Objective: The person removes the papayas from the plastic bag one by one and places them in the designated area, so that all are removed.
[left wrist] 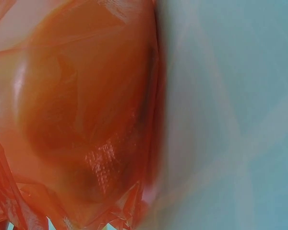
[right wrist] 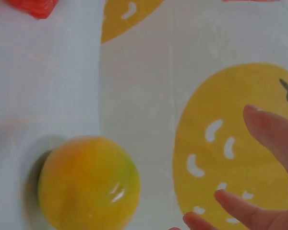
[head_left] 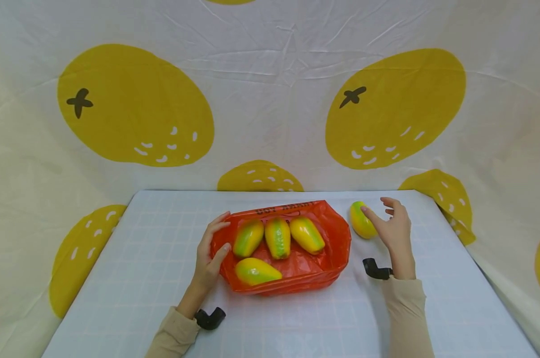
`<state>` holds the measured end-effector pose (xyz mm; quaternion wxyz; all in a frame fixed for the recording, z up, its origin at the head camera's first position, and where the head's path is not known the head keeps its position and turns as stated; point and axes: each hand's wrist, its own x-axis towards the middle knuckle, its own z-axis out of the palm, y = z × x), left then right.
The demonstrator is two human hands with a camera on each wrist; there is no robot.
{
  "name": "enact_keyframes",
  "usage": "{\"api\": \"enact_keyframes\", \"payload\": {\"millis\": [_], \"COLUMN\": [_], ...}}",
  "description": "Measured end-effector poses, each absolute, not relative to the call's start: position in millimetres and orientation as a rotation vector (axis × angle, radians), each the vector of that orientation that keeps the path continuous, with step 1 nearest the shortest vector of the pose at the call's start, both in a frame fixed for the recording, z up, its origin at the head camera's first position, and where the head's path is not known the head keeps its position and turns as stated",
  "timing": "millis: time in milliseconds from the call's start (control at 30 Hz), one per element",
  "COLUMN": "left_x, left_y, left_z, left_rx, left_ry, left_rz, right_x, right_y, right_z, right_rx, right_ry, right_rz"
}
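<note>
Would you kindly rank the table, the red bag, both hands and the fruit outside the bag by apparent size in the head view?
1. Table
2. Red bag
3. Left hand and right hand, too alike to rank
4. Fruit outside the bag

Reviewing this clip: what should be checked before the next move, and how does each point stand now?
1. Red bag open upward: ok.
2. Left hand at the bag's left end: ok.
3. Firmness of the left hand's hold: cannot tell.
4. Loose fruit held by the right hand: not ok; the right wrist view shows a gap between them.
5. Room beside the four fruits inside: probably ok; bare red plastic shows at the right.
</note>
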<state>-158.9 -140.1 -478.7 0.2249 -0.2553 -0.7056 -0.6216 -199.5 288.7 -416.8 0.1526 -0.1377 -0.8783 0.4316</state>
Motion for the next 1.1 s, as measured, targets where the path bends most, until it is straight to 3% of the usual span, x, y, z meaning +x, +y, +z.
{"api": "enact_keyframes", "payload": {"millis": [533, 1100], "left_x": [-157, -156], "left_y": [-141, -140], "left_z": [-481, -477], "left_rx": [-0.701, -0.704], "left_ry": [-1.955, -1.952], "left_rz": [-1.707, -1.715], "right_x": [-185, -189], "right_y": [272, 260], "right_z": [-376, -331], "right_rx": [-0.238, 0.122], "right_ry": [-2.451, -2.496], "right_rz": [1.262, 1.204]}}
